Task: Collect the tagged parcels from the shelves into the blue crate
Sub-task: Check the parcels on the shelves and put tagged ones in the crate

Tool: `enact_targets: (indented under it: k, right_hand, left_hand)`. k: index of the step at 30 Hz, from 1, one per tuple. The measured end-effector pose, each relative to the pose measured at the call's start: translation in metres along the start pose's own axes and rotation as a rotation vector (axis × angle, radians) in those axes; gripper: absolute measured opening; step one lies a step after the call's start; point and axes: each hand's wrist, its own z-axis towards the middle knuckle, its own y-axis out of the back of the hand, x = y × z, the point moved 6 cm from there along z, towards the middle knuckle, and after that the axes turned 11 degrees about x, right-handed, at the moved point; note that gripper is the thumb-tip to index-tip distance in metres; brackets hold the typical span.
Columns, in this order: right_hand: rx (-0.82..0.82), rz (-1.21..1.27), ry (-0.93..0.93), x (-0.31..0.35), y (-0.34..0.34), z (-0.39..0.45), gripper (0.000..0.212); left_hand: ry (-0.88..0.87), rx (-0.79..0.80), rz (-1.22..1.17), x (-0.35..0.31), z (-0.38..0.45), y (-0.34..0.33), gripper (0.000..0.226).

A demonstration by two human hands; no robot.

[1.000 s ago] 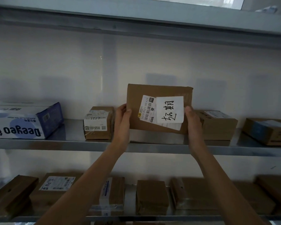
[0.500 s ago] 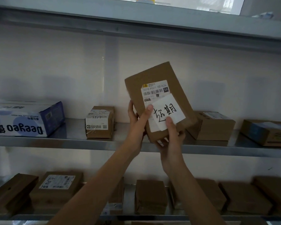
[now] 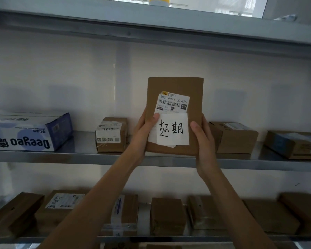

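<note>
Head view. The grip is two bare hands on one parcel. The left hand (image 3: 144,131) holds the left edge of the tagged parcel (image 3: 175,90), fingers behind the box and the thumb pressed on the front, just at the corner of the white tag (image 3: 173,131). The right hand (image 3: 203,139) holds the right edge the same way, thumb on the front, fingers wrapped round the back. Both hands are clamped on the box, one on each side, so neither one is nearer than the other.

The parcel is a flat brown box. It stands upright, with its long side going up and down, and its front faces the camera. It is up in the air in front of the middle shelf (image 3: 70,157), and its bottom edge is close above the shelf's front lip. I cannot tell if it touches the shelf. A barcode label (image 3: 173,103) sits above the tag, and the tag has big black handwriting on it.

More boxes sit on the middle shelf: a blue and white carton (image 3: 25,133) far to the left, a small brown box (image 3: 111,134) just left of the left hand, and two more brown boxes to the right. The lower shelf (image 3: 144,207) holds a row of brown parcels too.

The blue crate is not in sight. I think the next move is to carry the parcel back off the shelf and down, away from the wall, to wherever the crate is.
</note>
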Motion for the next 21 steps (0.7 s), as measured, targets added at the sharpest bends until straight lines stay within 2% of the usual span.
enact_targets:
  k: [9, 12, 15, 21]
  right_hand:
    - [-0.056, -0.003, -0.023, 0.003, 0.022, -0.007, 0.07]
    - [-0.106, -0.024, -0.022, 0.011, 0.043, -0.016, 0.073]
    - [-0.175, -0.024, -0.001, 0.025, 0.073, -0.03, 0.072]
    - [-0.293, -0.007, 0.096, 0.07, 0.146, -0.058, 0.063]
  left_hand:
    - [-0.001, 0.024, -0.008, 0.016, 0.006, -0.018, 0.042]
    - [-0.023, 0.007, -0.025, 0.024, 0.014, -0.037, 0.051]
    - [-0.097, -0.003, -0.039, 0.028, 0.023, -0.066, 0.052]
    - [-0.125, 0.124, -0.049, 0.045, 0.043, -0.152, 0.045]
